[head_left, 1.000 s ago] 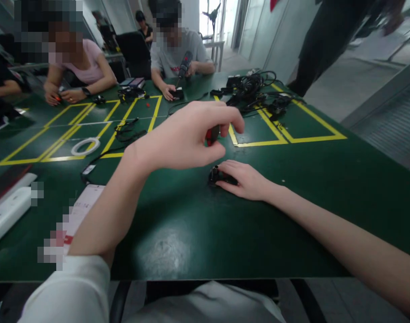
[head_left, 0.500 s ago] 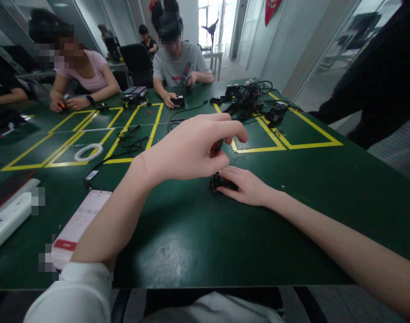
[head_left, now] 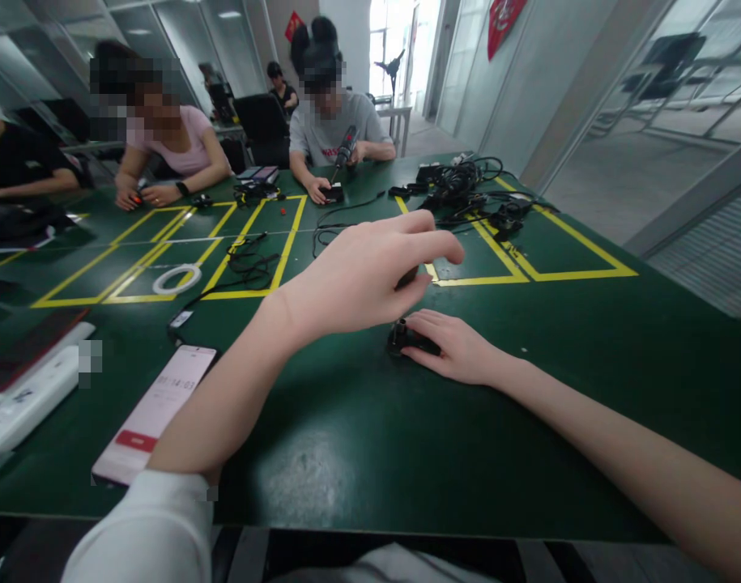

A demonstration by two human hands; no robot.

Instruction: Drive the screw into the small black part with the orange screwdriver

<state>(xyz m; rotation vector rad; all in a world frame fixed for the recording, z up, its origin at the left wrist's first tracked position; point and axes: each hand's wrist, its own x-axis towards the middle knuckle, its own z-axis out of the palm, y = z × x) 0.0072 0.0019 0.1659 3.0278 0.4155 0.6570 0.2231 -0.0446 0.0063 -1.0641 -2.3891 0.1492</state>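
My left hand (head_left: 364, 275) is curled above the table, thumb and fingers closed round the dark handle of what looks like a screwdriver (head_left: 408, 278). Most of that handle is hidden by the hand, and its tip cannot be made out. Just below lies a small black part (head_left: 398, 338) with a short upright post, flat on the green table (head_left: 321, 437). My right hand (head_left: 458, 348) rests on the table from the right, with thumb and fingers gripping this part on either side; its right portion is covered by the fingers.
At left lie a phone (head_left: 169, 405) showing a timer and a white power strip (head_left: 36, 397). Farther off are a white tape ring (head_left: 176, 279), yellow tape lines and a black cable heap (head_left: 461, 182). Across the table, a co-worker holds a power drill (head_left: 347, 147); others sit left.
The view has shifted, so the table scene sits lower and more to the right. My left hand is slightly higher above the black part. A dark-clothed figure at right has left view.
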